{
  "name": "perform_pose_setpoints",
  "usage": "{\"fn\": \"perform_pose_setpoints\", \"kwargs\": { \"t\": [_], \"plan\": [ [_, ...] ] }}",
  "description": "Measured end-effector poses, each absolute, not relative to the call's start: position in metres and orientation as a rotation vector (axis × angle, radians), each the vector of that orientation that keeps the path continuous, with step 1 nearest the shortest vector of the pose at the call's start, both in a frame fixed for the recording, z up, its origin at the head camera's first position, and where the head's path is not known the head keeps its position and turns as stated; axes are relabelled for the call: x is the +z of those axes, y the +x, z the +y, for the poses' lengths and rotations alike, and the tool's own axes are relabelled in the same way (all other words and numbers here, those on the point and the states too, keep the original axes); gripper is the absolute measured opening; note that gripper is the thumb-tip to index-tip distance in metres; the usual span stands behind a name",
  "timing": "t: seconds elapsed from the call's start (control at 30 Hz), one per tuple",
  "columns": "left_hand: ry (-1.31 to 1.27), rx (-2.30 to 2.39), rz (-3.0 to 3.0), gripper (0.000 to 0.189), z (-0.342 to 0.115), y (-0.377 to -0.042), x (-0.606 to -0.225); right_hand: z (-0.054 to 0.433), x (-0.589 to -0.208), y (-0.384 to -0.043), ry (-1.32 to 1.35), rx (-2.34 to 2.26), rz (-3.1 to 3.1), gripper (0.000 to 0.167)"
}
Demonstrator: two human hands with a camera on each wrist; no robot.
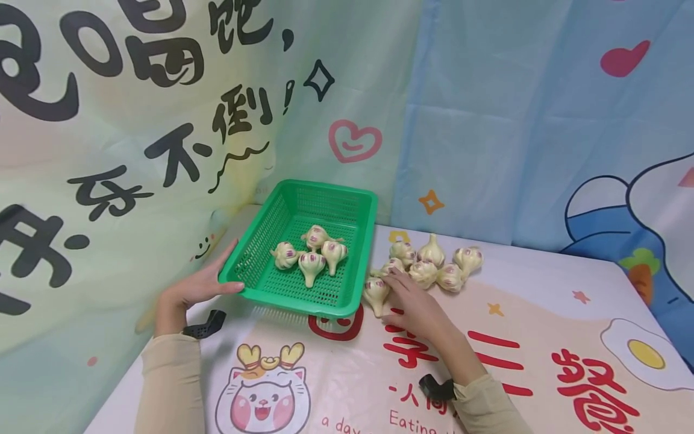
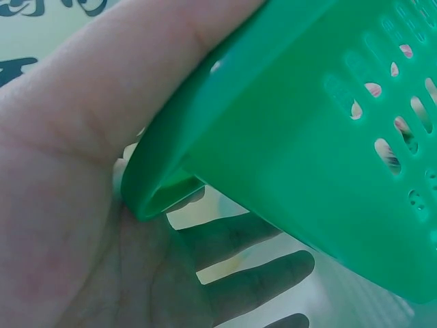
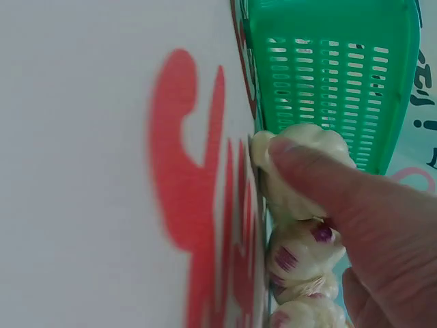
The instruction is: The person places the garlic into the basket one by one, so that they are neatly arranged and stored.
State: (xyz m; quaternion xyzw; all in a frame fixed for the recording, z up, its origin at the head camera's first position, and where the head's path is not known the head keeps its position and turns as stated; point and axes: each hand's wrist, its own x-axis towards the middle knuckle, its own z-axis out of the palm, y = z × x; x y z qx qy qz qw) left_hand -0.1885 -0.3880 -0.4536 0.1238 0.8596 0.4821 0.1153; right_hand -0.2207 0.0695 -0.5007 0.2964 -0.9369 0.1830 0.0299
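My left hand [image 1: 203, 283] grips the near left corner of a green plastic basket [image 1: 293, 306]; in the left wrist view the thumb lies over the rim and the fingers [image 2: 259, 280] stretch out underneath. Several garlic bulbs [image 1: 311, 267] sit together inside the basket. To the right of it, my right hand [image 1: 417, 307] holds a garlic bulb [image 1: 375, 294] at the left end of a cluster, with the thumb [image 3: 307, 167] on the bulb in the right wrist view. The tips of the other fingers are partly hidden.
The other bulbs of the cluster [image 1: 434, 265] lie close together near the back edge of the table [image 1: 542, 289]. A printed cloth curtain [image 1: 477, 120] hangs right behind the basket and cluster, and another printed sheet [image 1: 108, 253] hangs along the left side.
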Motion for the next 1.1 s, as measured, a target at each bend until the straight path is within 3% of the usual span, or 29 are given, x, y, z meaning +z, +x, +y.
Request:
{"fn": "perform_pose_setpoints", "kwargs": {
  "t": [0.27, 0.67, 1.1],
  "plan": [
    [0.372, 1.425, 2.515, 0.106, -0.389, -0.188, -0.449, 0.067, -0.509, -0.208, 0.797, 0.664, -2.84, 0.087],
    [0.365, 1.403, 2.523, 0.107, -0.385, -0.187, -0.45, 0.057, -0.509, -0.211, 1.16, 0.63, -2.707, 0.083],
    [0.381, 1.442, 2.494, 0.105, -0.387, -0.189, -0.453, 0.057, -0.522, -0.21, 0.942, 0.795, -2.734, 0.08]
  ]
}}
